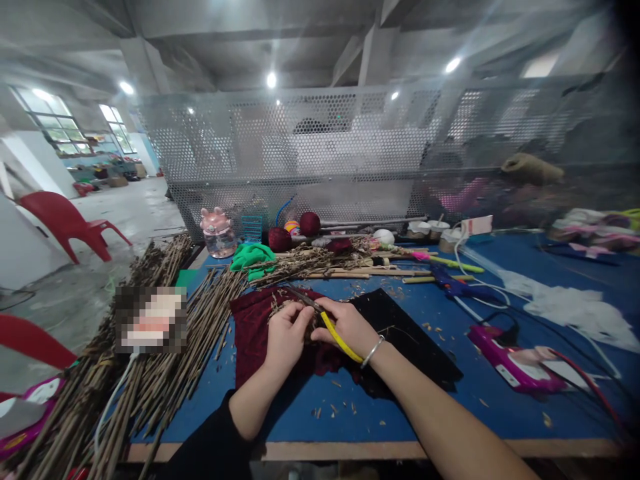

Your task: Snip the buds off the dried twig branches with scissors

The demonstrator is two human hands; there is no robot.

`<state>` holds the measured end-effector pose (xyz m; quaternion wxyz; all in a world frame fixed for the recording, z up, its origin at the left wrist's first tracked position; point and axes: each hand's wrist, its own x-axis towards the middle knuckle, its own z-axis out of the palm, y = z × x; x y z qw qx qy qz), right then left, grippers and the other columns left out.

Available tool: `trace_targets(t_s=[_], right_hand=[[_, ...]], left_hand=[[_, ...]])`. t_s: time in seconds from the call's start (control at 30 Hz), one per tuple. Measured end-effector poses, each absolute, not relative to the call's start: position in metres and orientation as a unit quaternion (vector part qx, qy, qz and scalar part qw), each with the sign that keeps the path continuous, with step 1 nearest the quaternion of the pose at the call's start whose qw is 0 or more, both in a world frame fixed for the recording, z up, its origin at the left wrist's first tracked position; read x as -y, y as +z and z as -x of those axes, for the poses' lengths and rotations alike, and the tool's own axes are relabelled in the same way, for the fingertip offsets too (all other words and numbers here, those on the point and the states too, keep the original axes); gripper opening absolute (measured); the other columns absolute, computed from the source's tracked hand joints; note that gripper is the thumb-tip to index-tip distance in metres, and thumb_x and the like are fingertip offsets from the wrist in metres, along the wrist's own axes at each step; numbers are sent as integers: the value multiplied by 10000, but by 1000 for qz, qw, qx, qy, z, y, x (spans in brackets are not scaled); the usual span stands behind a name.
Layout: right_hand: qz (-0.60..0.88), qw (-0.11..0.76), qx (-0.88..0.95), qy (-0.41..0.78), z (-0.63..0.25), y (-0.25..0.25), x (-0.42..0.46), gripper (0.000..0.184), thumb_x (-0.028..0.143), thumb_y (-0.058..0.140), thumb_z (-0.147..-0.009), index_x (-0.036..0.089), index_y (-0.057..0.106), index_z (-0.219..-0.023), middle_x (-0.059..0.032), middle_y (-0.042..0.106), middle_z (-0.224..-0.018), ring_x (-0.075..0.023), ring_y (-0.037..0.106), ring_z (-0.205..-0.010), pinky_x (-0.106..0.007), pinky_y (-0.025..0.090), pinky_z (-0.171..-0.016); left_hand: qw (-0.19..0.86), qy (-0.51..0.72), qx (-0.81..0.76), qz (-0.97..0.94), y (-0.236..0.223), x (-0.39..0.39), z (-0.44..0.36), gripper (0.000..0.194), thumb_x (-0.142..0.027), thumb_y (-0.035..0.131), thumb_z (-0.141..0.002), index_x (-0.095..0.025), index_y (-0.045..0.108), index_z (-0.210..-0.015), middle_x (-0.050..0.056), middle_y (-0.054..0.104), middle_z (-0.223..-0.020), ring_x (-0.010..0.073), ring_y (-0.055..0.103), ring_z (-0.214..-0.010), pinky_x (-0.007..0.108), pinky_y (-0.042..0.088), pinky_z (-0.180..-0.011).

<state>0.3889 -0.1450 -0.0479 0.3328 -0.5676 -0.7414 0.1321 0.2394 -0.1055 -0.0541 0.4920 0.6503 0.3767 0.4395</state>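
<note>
My left hand (286, 333) is closed around a small bundle of dry twigs (280, 305) held over a dark red cloth (253, 330) on the blue table (450, 400). My right hand (345, 327) grips yellow-handled shears (340, 340), whose dark blades (303, 298) reach out toward the twigs. A silver bangle sits on my right wrist. A black cloth (400, 333) lies beneath and to the right of my right hand. Bits of cut twig are scattered about the table.
A big heap of long twigs (165, 347) fills the table's left side. A blue glue gun (453, 285), a pink glue gun (510, 360), cords, wool balls (310, 223), a green cloth (253, 257) and a pink bottle (217, 233) stand behind. A perforated metal screen backs the table.
</note>
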Motion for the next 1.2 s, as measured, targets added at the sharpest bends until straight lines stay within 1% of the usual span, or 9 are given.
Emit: trace_targets(t_s=[0.13,0.2,0.27,0.37,0.43,0.6,0.7,0.87,1.2], right_hand=[[574,307,749,121,-391,-46,147,667,589,658,-616,179,485,-1114,-99,590,-1018,-223,577,-885,-318,438,-775],[570,296,756,122,-392,-46,147,708,578,668,-610,170,460,-1150,-121,565,-1068,-242,555,-956,-349,434,-815],[566,298,758,123,-391,-49,147,723,559,684,-604,162,452,-1161,-134,557,-1077,-254,541,-986,-366,431,-835],[568,326,745,126,-389,-55,145,704,544,687,-615,166,453,-1161,-138,555,-1086,-255,545,-979,-368,436,-838],[572,342,733,135,-388,-60,142,679,554,665,-637,165,459,-1153,-138,558,-1087,-251,552,-968,-365,442,-834],[579,353,719,153,-391,-66,138,664,587,647,-635,169,486,-1125,-133,574,-1062,-249,561,-947,-368,444,-830],[585,349,717,151,-392,-65,139,671,594,642,-636,169,483,-1131,-135,575,-1047,-249,564,-926,-367,447,-818],[580,345,728,120,-388,-62,140,702,619,623,-635,156,469,-1139,-136,564,-1029,-251,546,-927,-377,436,-833],[588,332,727,123,-389,-62,139,742,655,632,-584,149,521,-1114,-122,596,-999,-238,577,-895,-344,457,-802]], left_hand=[[496,441,-383,-642,-55,103,-240,222,-335,545,-760,-138,646,-743,17,634,-693,118,534,-620,212,411,-596],[501,439,-372,-647,-55,102,-240,201,-303,556,-751,-142,665,-803,29,662,-759,129,561,-675,216,425,-642],[515,430,-367,-644,-56,101,-240,204,-293,558,-748,-142,666,-833,23,658,-733,119,555,-627,210,424,-605],[549,412,-374,-623,-56,101,-242,219,-320,549,-754,-134,648,-813,-8,596,-605,85,477,-476,193,378,-476],[572,403,-377,-607,-56,99,-243,220,-329,542,-758,-129,630,-786,-21,558,-561,79,457,-447,191,367,-453],[557,387,-388,-624,-59,99,-245,234,-340,566,-751,-130,637,-826,28,634,-698,121,542,-601,215,424,-573],[529,360,-385,-665,-63,103,-244,227,-335,546,-772,-142,664,-783,40,661,-744,145,558,-684,227,424,-644],[534,352,-378,-669,-63,108,-243,262,-340,517,-791,-145,667,-703,24,649,-670,135,536,-637,220,406,-613],[534,335,-388,-673,-60,104,-241,299,-363,512,-779,-127,656,-665,11,611,-599,116,484,-566,214,368,-548]])
